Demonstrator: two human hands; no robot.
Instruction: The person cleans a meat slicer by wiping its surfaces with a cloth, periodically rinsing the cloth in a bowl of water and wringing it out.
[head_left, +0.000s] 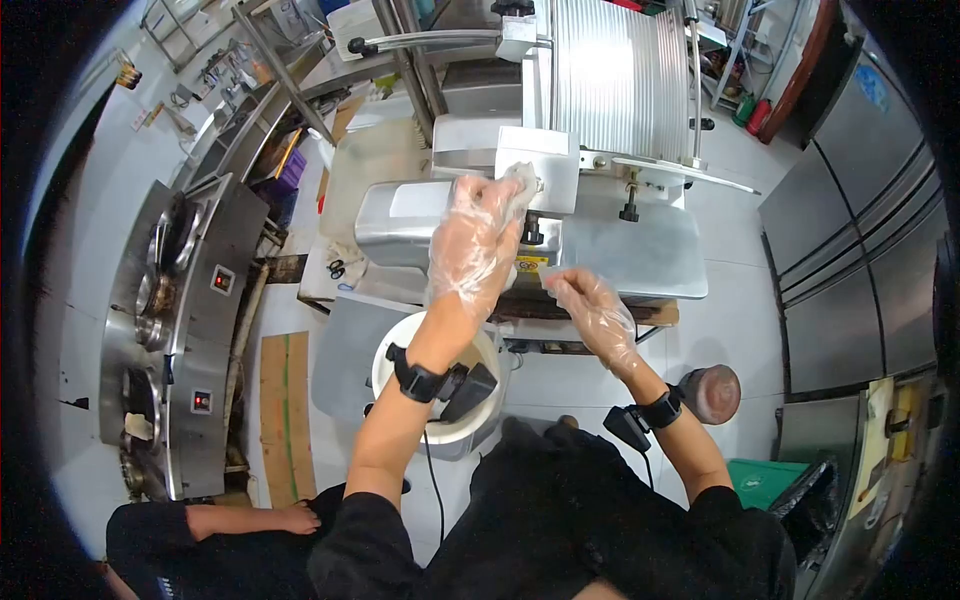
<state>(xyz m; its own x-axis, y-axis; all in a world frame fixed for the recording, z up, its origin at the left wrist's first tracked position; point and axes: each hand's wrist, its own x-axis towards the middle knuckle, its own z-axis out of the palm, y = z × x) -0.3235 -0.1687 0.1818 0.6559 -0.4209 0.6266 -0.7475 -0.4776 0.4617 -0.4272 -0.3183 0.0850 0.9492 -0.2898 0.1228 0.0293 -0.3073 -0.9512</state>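
Note:
My left hand (468,245), in a clear plastic glove, is closed around a pale crumpled cloth (521,190). The cloth is at the square metal plate (545,150) on the front of a meat slicer (405,215). My right hand (597,315), also gloved, is lower and to the right, near the slicer's yellow label (530,264). Its fingers are drawn together, and I cannot make out whether anything is in them. Between the hands, a black knob (533,232) sticks out below the plate. The slicer's ribbed metal carriage (620,80) rises behind.
Below my left forearm stands a white bucket (385,365). Black scissors (337,270) lie left of the slicer. A cooking range (215,350) runs along the left, steel cabinets (850,220) along the right. Another person's hand (298,518) shows at lower left.

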